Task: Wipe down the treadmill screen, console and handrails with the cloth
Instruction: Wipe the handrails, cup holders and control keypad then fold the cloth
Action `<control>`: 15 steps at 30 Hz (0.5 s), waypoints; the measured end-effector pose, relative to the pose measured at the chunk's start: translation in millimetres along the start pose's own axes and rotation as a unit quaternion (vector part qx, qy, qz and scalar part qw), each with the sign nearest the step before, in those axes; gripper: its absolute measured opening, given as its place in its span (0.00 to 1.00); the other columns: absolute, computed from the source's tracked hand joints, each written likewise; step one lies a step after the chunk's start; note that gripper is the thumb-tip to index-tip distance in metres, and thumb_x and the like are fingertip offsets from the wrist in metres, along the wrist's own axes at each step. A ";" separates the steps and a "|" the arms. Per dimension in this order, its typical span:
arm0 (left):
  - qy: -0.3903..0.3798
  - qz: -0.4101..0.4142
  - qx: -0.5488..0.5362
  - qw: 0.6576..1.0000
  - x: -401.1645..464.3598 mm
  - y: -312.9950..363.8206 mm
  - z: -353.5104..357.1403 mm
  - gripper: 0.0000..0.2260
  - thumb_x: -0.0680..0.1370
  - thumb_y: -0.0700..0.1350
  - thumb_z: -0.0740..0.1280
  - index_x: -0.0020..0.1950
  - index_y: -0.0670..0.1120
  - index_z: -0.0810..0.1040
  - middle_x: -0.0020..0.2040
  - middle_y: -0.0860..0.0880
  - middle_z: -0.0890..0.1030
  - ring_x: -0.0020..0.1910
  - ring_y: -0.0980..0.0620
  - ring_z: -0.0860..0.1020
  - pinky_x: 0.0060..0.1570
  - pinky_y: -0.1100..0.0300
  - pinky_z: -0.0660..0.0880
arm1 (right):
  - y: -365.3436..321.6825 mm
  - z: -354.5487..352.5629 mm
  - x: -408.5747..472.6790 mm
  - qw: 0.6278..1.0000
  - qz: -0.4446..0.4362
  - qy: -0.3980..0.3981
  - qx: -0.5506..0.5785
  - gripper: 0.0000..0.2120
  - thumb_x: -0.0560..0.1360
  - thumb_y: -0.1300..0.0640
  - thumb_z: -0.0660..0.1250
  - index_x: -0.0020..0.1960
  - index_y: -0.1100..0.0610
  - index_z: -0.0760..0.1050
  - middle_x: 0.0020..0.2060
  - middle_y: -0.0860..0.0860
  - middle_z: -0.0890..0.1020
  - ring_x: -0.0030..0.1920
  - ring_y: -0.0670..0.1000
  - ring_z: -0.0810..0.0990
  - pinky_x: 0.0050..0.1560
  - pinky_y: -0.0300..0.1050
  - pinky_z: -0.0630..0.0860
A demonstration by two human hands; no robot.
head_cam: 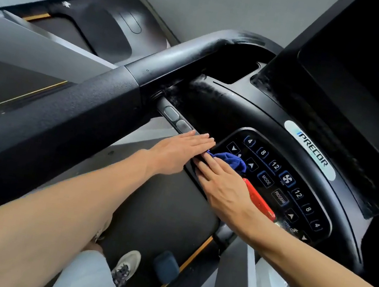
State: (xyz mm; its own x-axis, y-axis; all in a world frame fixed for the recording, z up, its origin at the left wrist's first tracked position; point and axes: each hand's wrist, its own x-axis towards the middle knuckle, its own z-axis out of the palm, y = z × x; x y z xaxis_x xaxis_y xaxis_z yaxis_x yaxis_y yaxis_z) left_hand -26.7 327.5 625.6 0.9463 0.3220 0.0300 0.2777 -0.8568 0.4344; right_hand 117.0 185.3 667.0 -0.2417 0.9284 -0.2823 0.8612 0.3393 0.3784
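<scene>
Small crumpled blue terry cloth [231,160] lying on the black glossy keypad panel of the treadmill console [275,181], at its left end, just beside the up and down arrow keys. Pressed there under the fingers [207,163] of the right hand [223,187]: fingers straight and close together, laid flat, not curled round the fabric; most of the cloth bunched out beyond the fingertips, toward the numbered keys. Left hand [182,151] also flat, fingers straight and together, resting on the near rim of the console, just beside the right hand and touching or almost touching the cloth's near corner; cannot tell which.

Right hand clearly the nearer one to the cloth, already on top of it. Long axis of the keypad panel running from the cloth down to the right, along the curved row of keys and past the long red stop bar [259,201], partly hidden under the right wrist. So, probably, next stroke to go along this axis, away from the left hand. Dark flat screen [371,81] standing up and to the right, well apart from the cloth. Thick black padded handrail [66,116] crossing to the left, nearer to the left hand. By judgement, console wiping under way, screen and handrail not yet visibly reached.
</scene>
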 end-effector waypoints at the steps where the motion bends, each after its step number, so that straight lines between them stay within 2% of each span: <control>1: 0.007 0.006 -0.009 1.000 0.0 -2.0 -1.2 0.40 0.75 0.25 0.59 0.83 0.47 0.51 0.83 0.53 0.52 0.81 0.60 0.46 0.77 0.66 0.36 | 1.5 -0.9 -3.3 1.000 0.002 0.003 0.000 0.25 0.72 0.56 0.65 0.68 0.58 0.77 0.71 0.55 0.74 0.75 0.58 0.67 0.74 0.53 0.62; 5: -0.005 -0.008 -0.013 1.000 -3.7 4.5 -3.5 0.42 0.74 0.26 0.57 0.84 0.47 0.47 0.83 0.54 0.49 0.80 0.60 0.44 0.71 0.71 0.30 | 22.1 -0.3 -52.9 0.998 0.015 0.047 0.040 0.25 0.74 0.59 0.56 0.69 0.60 0.75 0.72 0.58 0.72 0.74 0.60 0.68 0.72 0.55 0.63; 6: -0.007 -0.014 -0.016 1.000 -3.5 7.2 -2.7 0.42 0.73 0.26 0.58 0.84 0.47 0.45 0.83 0.53 0.48 0.81 0.59 0.42 0.72 0.70 0.30 | 32.5 1.8 -64.1 0.996 0.035 0.054 0.058 0.24 0.76 0.58 0.55 0.70 0.60 0.74 0.72 0.58 0.72 0.74 0.60 0.68 0.71 0.55 0.63; 8: 0.000 -0.031 -0.011 0.999 -3.1 14.2 2.0 0.45 0.72 0.28 0.60 0.83 0.47 0.41 0.84 0.52 0.47 0.81 0.57 0.42 0.77 0.64 0.34 | 52.5 1.8 -73.4 0.989 0.088 0.060 0.099 0.21 0.80 0.53 0.59 0.70 0.57 0.74 0.72 0.55 0.73 0.75 0.58 0.66 0.70 0.54 0.67; 10: 0.013 -0.049 0.000 0.999 -3.8 22.1 8.2 0.46 0.73 0.31 0.62 0.83 0.47 0.38 0.84 0.50 0.48 0.82 0.55 0.43 0.80 0.58 0.39 | 64.9 3.5 -67.6 0.984 0.099 0.058 0.136 0.20 0.80 0.49 0.59 0.69 0.54 0.76 0.72 0.52 0.73 0.76 0.57 0.66 0.68 0.55 0.69; 13: 0.033 -0.050 0.032 0.998 -4.8 32.4 16.6 0.45 0.74 0.36 0.64 0.83 0.46 0.39 0.84 0.47 0.49 0.82 0.50 0.45 0.80 0.55 0.40 | 83.9 1.1 -59.9 0.983 0.025 0.064 0.168 0.25 0.75 0.56 0.52 0.68 0.53 0.77 0.72 0.52 0.73 0.76 0.56 0.66 0.68 0.56 0.69; 15: 0.040 -0.049 0.045 0.997 -5.5 33.1 17.6 0.45 0.73 0.37 0.64 0.83 0.46 0.39 0.84 0.46 0.50 0.83 0.49 0.46 0.80 0.55 0.39 | 104.3 -4.0 -64.2 0.985 -0.034 0.071 0.156 0.30 0.70 0.61 0.51 0.66 0.52 0.79 0.71 0.52 0.74 0.74 0.56 0.68 0.67 0.55 0.69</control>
State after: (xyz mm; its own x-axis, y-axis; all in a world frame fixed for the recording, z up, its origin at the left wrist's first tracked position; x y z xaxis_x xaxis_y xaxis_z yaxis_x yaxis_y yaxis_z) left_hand -19.8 290.3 624.0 0.8985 0.4342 0.0650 0.3854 -0.8510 0.3566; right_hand 220.6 161.7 728.1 -0.3444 0.9246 -0.1626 0.9310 0.3587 0.0681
